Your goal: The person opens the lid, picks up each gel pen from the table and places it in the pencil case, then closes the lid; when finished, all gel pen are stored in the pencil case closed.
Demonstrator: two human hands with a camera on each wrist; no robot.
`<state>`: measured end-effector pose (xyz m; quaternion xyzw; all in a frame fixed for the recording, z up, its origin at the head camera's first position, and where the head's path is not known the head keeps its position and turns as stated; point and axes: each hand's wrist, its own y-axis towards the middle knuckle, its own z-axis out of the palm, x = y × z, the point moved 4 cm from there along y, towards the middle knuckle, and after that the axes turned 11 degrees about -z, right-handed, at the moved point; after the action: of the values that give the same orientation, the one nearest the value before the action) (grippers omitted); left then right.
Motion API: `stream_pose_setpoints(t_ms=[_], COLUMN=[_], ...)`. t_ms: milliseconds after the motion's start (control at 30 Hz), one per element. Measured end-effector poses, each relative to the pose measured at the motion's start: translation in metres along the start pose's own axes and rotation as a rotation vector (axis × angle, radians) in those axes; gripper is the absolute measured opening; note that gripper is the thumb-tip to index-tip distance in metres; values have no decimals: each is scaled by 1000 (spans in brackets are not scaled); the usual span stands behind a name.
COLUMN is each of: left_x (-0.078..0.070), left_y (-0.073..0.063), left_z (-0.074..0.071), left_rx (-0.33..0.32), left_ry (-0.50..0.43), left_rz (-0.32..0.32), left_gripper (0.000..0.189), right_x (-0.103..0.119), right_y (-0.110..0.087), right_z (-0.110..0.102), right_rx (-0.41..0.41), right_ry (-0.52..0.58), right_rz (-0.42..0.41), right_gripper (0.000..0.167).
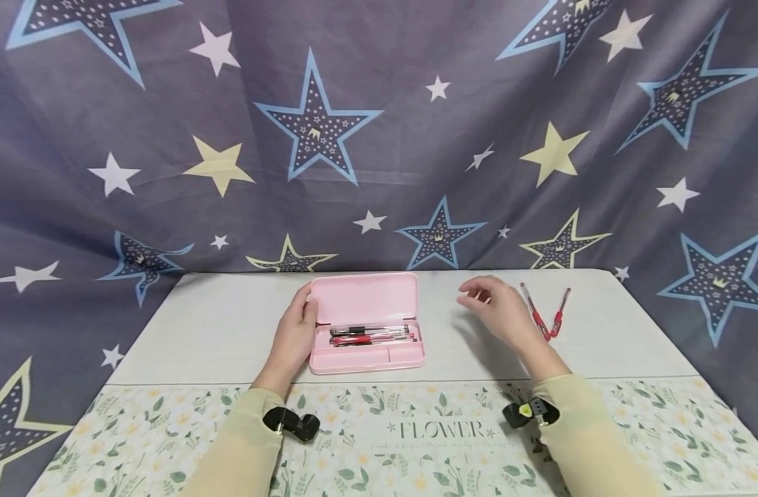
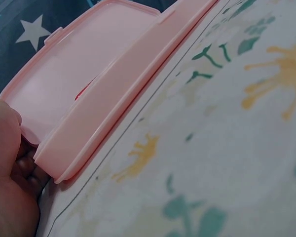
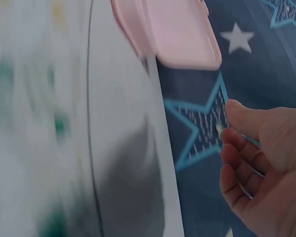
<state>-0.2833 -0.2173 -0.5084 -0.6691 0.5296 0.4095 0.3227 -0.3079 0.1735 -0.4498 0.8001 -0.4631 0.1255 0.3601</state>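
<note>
A pink pencil case stands with its lid raised at the back. Several pens, black and red, lie in its rear compartment; the front one is divided by a small wall. My left hand grips the case's left side, thumb by the lid's edge and fingers tucked behind it in the left wrist view. To the right of the case, my right hand hovers over the table, fingers loosely bent and holding nothing. Past it lie two red pens, one slanted and one beside it.
A white cover with a floral front strip lies over the table. Close behind the table's far edge hangs a dark curtain printed with stars.
</note>
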Motion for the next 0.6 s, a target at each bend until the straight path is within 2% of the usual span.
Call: stream_pose_setpoints(t_ms=[167, 333, 467, 600], left_x=[-1, 1, 1, -1], left_y=[0, 0, 0, 0], left_z=[-1, -2, -1, 0], left_rx=[5, 6, 10, 14], left_ry=[6, 10, 2, -5], left_rz=[-5, -8, -10, -8], left_gripper=[52, 52, 53, 53], right_x=[-26, -55, -78, -99], right_y=[-9, -23, -33, -42], right_z=[-31, -52, -66, -76], right_rx=[-25, -52, -33, 23], right_ry=[-66, -100, -128, -177], right_rz=[-1, 31, 64, 92], right_gripper=[23, 29, 33, 39])
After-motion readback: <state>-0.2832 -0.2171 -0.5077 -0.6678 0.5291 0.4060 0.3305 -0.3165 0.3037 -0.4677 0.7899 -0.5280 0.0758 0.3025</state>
